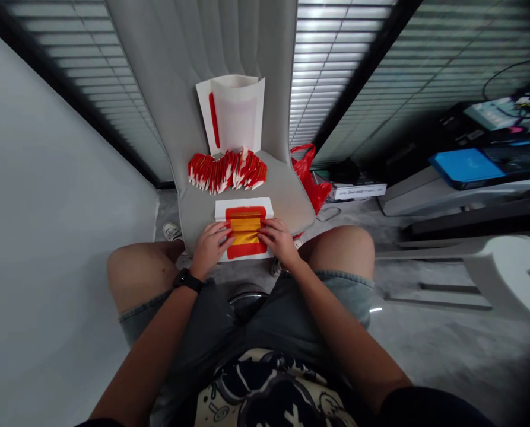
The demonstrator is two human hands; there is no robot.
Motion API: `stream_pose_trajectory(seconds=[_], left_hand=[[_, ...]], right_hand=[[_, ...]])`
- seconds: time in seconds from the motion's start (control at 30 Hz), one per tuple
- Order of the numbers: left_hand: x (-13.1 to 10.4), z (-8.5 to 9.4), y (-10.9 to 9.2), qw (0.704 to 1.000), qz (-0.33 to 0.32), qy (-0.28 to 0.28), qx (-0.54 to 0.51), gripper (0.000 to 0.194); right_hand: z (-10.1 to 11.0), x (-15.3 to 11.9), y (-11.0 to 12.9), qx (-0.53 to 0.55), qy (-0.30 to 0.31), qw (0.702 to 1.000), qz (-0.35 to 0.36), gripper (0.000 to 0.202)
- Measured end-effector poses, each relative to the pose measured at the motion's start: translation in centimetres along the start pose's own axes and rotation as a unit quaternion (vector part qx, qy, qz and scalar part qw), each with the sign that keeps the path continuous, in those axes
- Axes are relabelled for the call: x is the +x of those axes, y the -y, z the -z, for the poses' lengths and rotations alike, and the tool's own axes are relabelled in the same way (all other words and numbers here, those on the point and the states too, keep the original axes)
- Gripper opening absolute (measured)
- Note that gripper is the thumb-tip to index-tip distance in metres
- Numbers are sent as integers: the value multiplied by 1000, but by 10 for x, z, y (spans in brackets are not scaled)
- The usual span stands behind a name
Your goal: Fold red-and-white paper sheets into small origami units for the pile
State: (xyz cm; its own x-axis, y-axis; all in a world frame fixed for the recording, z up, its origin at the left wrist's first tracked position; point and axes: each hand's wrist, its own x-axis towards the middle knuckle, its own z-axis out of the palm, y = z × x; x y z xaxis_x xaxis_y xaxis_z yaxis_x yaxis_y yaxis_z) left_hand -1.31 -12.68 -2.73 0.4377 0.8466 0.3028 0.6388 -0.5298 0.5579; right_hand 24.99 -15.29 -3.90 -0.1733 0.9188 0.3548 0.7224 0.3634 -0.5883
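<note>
A white sheet with a red printed square point(246, 250) lies near the front edge of the chair seat. On the red area is a creased yellow paper point(246, 224), its folds running from side to side. My left hand point(210, 248) holds the yellow paper's left edge between thumb and fingers. At the right edge, my right hand point(281, 240) pinches the same paper. Behind them, a row of folded red-and-white papers point(227, 171) is packed side by side across the seat.
A curled stack of white sheets point(237, 115) leans on the grey chair's backrest point(167, 53). A red plastic bag point(309, 178) hangs or rests right of the seat. Further right are a white stool point(514, 270) and a blue box point(468, 166). A white wall point(64, 196) borders the left.
</note>
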Motion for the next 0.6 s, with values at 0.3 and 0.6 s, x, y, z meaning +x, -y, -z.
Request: stream_pose_trajectory(seconds=[0.3, 0.6], left_hand=[[-9, -4, 0, 998, -36, 8, 47, 33], [-11, -2, -5, 999, -30, 5, 44, 29]], right_hand=[[1, -10, 3, -81, 58, 994, 34, 41], [5, -11, 14, -94, 52, 994, 29, 34]])
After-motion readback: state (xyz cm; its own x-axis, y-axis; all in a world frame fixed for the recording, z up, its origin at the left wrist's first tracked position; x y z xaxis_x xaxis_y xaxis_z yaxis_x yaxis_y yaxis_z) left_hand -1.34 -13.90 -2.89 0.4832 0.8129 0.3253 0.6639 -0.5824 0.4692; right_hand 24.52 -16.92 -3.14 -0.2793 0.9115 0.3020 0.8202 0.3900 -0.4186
